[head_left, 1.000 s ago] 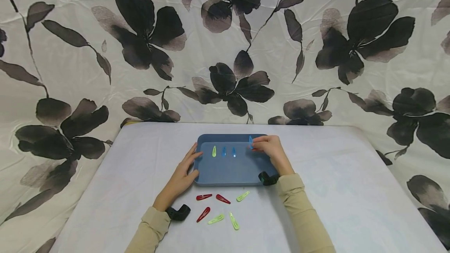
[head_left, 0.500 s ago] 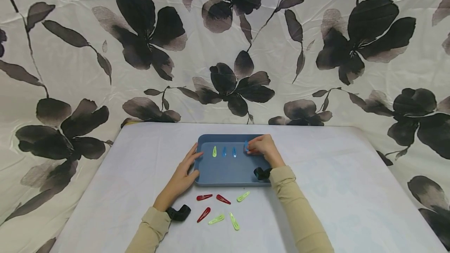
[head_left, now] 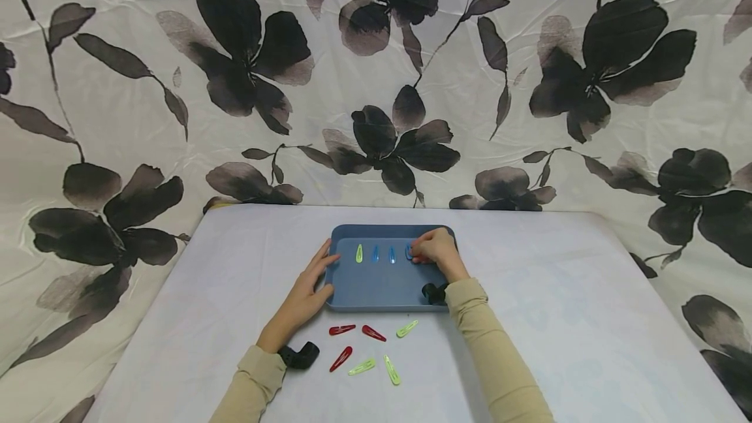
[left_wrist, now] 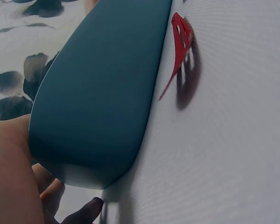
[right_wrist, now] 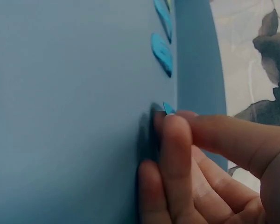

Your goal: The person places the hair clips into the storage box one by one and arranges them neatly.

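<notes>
A blue-grey tray (head_left: pixel 376 289) holds a row of snap hair clips near its far side. From the left come a lime green clip (head_left: pixel 360 253), a blue clip (head_left: pixel 376 254) and another blue clip (head_left: pixel 392 254). Right of them, my right hand (head_left: pixel 437 251) pinches a third blue hair clip (right_wrist: pixel 168 108) low over the tray floor; the fingers hide most of it. Whether it touches the floor, I cannot tell. My left hand (head_left: pixel 305 289) rests against the tray's left edge, fingers spread along the rim.
On the white table (head_left: pixel 587 344), in front of the tray, lie several loose clips, among them a red clip (head_left: pixel 341 358) and a green clip (head_left: pixel 391 370). Each wrist wears a black camera (head_left: pixel 299 356). A floral cloth (head_left: pixel 376 83) hangs behind the table.
My right hand has moved left and down with the blue hair clip, lining up with the row. The left hand and the other clips have stayed put.
</notes>
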The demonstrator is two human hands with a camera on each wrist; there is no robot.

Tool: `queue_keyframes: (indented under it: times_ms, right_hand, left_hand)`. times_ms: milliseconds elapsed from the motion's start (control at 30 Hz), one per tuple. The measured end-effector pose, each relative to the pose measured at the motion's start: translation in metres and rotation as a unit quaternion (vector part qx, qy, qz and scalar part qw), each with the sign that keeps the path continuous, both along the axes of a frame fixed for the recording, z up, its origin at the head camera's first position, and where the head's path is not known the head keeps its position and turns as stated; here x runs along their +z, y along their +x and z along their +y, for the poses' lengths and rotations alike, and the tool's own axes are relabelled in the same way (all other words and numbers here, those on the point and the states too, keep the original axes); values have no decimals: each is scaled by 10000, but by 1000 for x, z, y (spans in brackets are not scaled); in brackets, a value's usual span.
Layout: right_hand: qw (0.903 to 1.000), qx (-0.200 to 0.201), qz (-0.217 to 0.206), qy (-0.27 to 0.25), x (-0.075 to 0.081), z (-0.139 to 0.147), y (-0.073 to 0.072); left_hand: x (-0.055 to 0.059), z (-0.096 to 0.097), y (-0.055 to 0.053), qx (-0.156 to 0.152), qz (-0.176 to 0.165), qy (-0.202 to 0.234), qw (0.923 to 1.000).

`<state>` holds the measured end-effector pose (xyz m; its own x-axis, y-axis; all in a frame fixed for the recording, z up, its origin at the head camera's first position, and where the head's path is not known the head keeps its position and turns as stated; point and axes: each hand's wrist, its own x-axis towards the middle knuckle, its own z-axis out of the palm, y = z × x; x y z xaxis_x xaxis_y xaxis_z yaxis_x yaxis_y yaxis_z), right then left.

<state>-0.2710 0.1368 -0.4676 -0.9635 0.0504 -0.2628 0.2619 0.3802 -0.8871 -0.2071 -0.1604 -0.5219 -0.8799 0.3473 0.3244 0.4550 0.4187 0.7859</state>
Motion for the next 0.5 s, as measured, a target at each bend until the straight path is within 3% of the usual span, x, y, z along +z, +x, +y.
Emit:
queue_keyframes:
  times_ms: [300, 500]
  right_hand:
    - [9967, 238, 175, 759, -4, -1, 3]
    - [9955, 219, 154, 905, -6, -3, 2]
  left_hand:
    - [1, 0, 0, -18, -38, 34, 10000]
    - [0, 0, 0, -8, -51, 24, 10000]
